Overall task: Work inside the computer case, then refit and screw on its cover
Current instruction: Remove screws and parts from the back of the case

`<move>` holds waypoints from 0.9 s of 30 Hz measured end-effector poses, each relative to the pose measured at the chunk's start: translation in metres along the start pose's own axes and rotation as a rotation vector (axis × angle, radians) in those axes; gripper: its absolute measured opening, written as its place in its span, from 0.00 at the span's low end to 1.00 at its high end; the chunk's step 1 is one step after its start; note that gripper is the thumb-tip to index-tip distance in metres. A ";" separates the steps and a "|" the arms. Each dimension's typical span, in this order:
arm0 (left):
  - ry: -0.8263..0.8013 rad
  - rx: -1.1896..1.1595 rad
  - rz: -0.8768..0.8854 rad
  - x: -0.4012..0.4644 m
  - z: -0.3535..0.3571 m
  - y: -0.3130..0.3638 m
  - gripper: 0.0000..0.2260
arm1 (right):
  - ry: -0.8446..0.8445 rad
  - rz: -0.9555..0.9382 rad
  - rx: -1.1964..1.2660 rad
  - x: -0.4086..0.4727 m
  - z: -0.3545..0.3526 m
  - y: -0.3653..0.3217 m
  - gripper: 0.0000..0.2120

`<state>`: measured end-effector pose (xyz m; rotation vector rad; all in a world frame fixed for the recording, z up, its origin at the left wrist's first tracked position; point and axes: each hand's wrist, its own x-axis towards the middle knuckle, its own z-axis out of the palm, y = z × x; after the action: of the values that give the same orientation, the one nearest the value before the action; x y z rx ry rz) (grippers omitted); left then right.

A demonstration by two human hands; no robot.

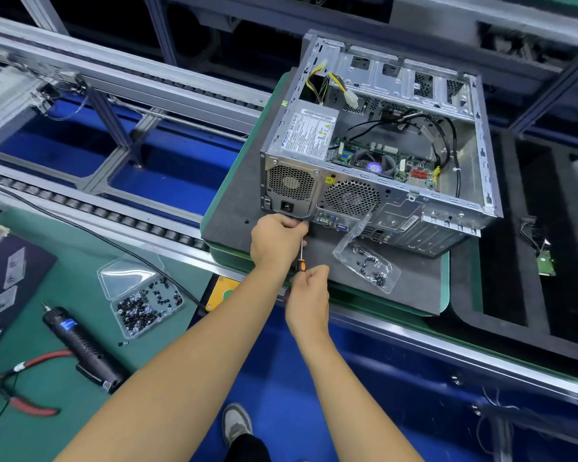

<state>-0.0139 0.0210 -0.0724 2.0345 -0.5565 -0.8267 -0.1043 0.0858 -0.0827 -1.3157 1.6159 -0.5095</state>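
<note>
My right hand, at lower centre of the frame, was curled round the orange-and-black handle of a screwdriver, whose thin shaft ran upward to my left hand. My left hand was bunched, its fingertips pinched at the shaft's upper end against the bottom edge of the computer case, just below the power socket; the tip and any screw there were hidden by my fingers. The case lay on its side right of centre on a dark grey pad, cover off, open face upward, rear panel toward me. Inside it I could see the power supply, the motherboard with its fan, and loose black and yellow cables. Just right of my hands, an open clear plastic box holding a few dark screws rested on the pad, touching the foot of the case. At lower left, on the green bench mat, lay a second clear box of screws, a black electric screwdriver and red-handled pliers.
</note>
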 end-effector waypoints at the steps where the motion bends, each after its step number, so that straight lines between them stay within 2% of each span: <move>1: 0.024 0.088 0.010 0.000 0.000 0.002 0.07 | -0.001 -0.006 0.000 0.001 0.000 -0.001 0.04; 5: 0.114 0.271 0.059 -0.002 0.003 0.008 0.09 | 0.017 0.017 -0.044 0.006 0.002 -0.005 0.04; 13: 0.132 0.279 0.077 -0.003 0.002 0.006 0.09 | 0.045 0.024 -0.083 0.010 0.010 -0.002 0.05; 18: 0.056 0.285 0.104 0.002 -0.003 0.008 0.09 | 0.071 0.047 -0.073 0.012 0.011 -0.005 0.03; 22: -0.080 0.299 0.167 0.000 -0.014 0.002 0.10 | 0.086 0.063 -0.014 0.011 0.013 -0.006 0.03; 27: -0.182 0.527 0.162 -0.014 -0.026 -0.004 0.11 | 0.094 0.044 0.111 0.008 0.017 -0.010 0.06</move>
<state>-0.0038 0.0462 -0.0597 2.3519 -1.1232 -0.8319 -0.0844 0.0791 -0.0859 -1.1866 1.6654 -0.6333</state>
